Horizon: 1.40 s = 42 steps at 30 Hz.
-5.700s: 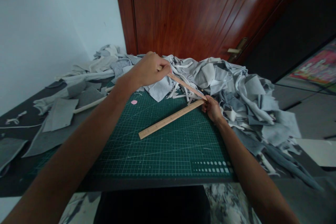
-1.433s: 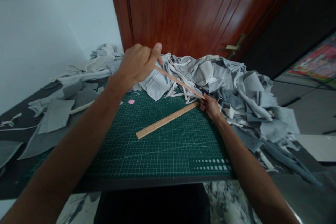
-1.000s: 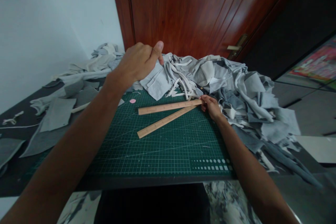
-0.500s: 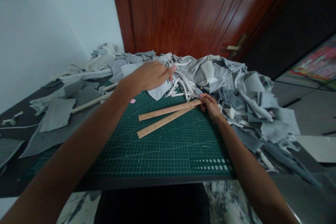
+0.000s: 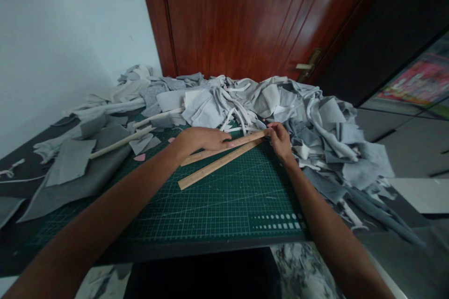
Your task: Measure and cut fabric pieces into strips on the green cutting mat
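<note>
Two wooden rulers lie in a narrow V on the green cutting mat, their right ends close together. My left hand is over the upper ruler, with thumb and fingers closed on it near its middle and covering part of its length. At the right end, my right hand pinches the upper ruler; its fingertips hide where the two ends meet. Below, the lower ruler rests on the mat. White fabric strips lie just beyond the rulers.
Grey and white fabric scraps heap along the table's back and right side. Thin pale sticks and grey cloth pieces lie at left, near pink bits. A brown door stands behind.
My left hand has come down from above the fabric heap onto the upper ruler. My right hand stays at the rulers' right end. The view has shifted slightly.
</note>
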{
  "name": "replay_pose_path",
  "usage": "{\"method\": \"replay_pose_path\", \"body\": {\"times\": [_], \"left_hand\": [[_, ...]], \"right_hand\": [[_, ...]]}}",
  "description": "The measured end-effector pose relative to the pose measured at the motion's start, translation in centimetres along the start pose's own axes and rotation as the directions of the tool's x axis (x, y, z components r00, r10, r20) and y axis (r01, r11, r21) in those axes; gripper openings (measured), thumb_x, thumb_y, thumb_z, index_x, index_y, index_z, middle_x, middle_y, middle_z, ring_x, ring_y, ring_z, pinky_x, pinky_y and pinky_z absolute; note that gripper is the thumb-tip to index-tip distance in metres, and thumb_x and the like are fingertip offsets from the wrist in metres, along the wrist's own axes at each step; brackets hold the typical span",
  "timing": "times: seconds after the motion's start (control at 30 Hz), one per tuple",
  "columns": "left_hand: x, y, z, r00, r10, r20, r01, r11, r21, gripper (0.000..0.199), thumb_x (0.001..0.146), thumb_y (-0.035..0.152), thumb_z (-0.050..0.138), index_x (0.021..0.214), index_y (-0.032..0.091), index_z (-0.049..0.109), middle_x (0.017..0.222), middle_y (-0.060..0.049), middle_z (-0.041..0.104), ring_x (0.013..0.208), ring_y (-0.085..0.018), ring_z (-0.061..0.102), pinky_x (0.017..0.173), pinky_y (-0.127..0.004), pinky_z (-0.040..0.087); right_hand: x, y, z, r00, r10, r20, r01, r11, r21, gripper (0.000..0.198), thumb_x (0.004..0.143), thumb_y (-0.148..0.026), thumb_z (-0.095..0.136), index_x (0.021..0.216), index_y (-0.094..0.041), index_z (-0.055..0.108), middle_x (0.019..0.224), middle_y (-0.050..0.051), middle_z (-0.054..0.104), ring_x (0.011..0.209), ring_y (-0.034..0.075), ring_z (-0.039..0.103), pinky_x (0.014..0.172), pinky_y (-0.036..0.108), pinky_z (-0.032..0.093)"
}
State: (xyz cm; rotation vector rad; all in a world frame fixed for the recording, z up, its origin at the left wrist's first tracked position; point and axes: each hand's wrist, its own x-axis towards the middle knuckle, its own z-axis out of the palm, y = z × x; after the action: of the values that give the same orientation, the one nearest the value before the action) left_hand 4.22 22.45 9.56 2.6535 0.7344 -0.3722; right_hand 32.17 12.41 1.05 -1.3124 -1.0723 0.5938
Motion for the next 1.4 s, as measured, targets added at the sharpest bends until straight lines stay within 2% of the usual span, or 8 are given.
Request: {"method": "replay_pose_path", "body": {"times": [0.1, 0.3, 0.43, 0.53, 0.7, 1.03, 1.13, 1.4], "left_hand": [[0.1, 0.0, 0.0, 0.999, -0.004, 0.032, 0.004, 1.0, -0.004, 0.054, 0.096, 0.063, 0.045, 0.133, 0.031, 0.068, 0.128, -0.008, 0.073, 0.111, -0.032, 0.067, 0.096, -0.046, 0.05], [0.2, 0.5, 0.7, 0.999, -0.02, 0.029, 0.017, 0.996, 0.083, 0.056, 0.1, 0.064, 0.039, 0.135, 0.03, 0.065, 0.14, -0.009, 0.067, 0.12, -0.03, 0.065, 0.099, -0.042, 0.049], [0.0, 2.2, 1.9, 0.999, -0.033, 0.001, 0.032, 0.987, 0.156, 0.054, 0.098, 0.061, 0.046, 0.131, 0.023, 0.065, 0.139, -0.013, 0.064, 0.122, -0.031, 0.062, 0.102, -0.04, 0.048], [-0.3, 3.3, 2.8, 0.999, -0.036, -0.038, 0.043, 0.978, 0.202, 0.056, 0.093, 0.058, 0.06, 0.132, 0.019, 0.061, 0.14, -0.017, 0.06, 0.129, -0.034, 0.057, 0.105, -0.042, 0.047], [-0.5, 3.6, 3.2, 0.999, -0.021, -0.035, 0.029, 0.968, 0.25, 0.047, 0.087, 0.038, 0.07, 0.129, 0.021, 0.058, 0.135, -0.013, 0.061, 0.128, -0.032, 0.056, 0.105, -0.041, 0.048], [-0.2, -0.6, 2.0, 0.994, -0.101, -0.03, 0.106, 0.957, 0.271, 0.049, 0.084, 0.006, 0.054, 0.129, 0.026, 0.056, 0.126, -0.009, 0.066, 0.112, -0.026, 0.066, 0.091, -0.035, 0.052], [0.2, -2.1, 1.4, 0.989, -0.145, -0.03, 0.148, 0.953, 0.264, 0.05, 0.081, 0.004, 0.054, 0.127, 0.024, 0.058, 0.125, -0.01, 0.065, 0.11, -0.026, 0.066, 0.088, -0.033, 0.052], [0.5, -3.3, 1.1, 0.995, -0.098, -0.021, 0.1, 0.971, 0.216, 0.04, 0.086, 0.011, 0.051, 0.123, 0.023, 0.059, 0.123, -0.009, 0.065, 0.111, -0.025, 0.065, 0.092, -0.033, 0.05]], "right_hand": [[-0.4, -0.2, 0.2, 0.962, -0.25, -0.111, 0.229, 0.958, -0.174, 0.013, 0.089, -0.036, 0.069, 0.089, -0.024, 0.065, 0.072, -0.003, 0.052, 0.063, 0.015, 0.044, 0.058, 0.024, 0.038], [-0.1, 0.2, 0.6, 0.955, -0.286, -0.075, 0.256, 0.927, -0.274, 0.019, 0.092, -0.04, 0.065, 0.083, -0.024, 0.067, 0.07, -0.002, 0.056, 0.064, 0.017, 0.046, 0.063, 0.027, 0.04], [0.3, 1.1, 0.5, 0.937, -0.339, 0.086, 0.341, 0.829, -0.443, 0.014, 0.091, -0.036, 0.064, 0.084, -0.024, 0.07, 0.085, 0.004, 0.068, 0.08, 0.023, 0.059, 0.083, 0.037, 0.046], [0.4, 1.6, 0.7, 0.911, -0.331, 0.248, 0.413, 0.724, -0.553, 0.015, 0.094, -0.029, 0.059, 0.088, -0.023, 0.072, 0.098, 0.009, 0.074, 0.097, 0.027, 0.064, 0.097, 0.043, 0.043], [0.2, 1.5, 1.0, 0.89, -0.268, 0.368, 0.453, 0.603, -0.657, 0.021, 0.097, -0.027, 0.056, 0.095, -0.022, 0.076, 0.108, 0.008, 0.078, 0.103, 0.028, 0.064, 0.099, 0.044, 0.042], [0.0, 0.9, 1.5, 0.883, -0.195, 0.427, 0.458, 0.554, -0.695, 0.026, 0.101, -0.028, 0.056, 0.091, -0.02, 0.078, 0.096, 0.006, 0.078, 0.091, 0.023, 0.065, 0.092, 0.038, 0.043], [0.1, 0.4, 1.3, 0.901, -0.222, 0.374, 0.432, 0.55, -0.715, 0.027, 0.102, -0.027, 0.054, 0.093, -0.019, 0.078, 0.097, 0.007, 0.077, 0.095, 0.024, 0.064, 0.094, 0.039, 0.042], [0.9, 0.4, -0.8, 0.932, -0.362, -0.004, 0.199, 0.523, -0.829, 0.036, 0.092, -0.016, 0.057, 0.125, -0.013, 0.072, 0.124, 0.018, 0.065, 0.114, 0.031, 0.056, 0.102, 0.043, 0.044]]}}
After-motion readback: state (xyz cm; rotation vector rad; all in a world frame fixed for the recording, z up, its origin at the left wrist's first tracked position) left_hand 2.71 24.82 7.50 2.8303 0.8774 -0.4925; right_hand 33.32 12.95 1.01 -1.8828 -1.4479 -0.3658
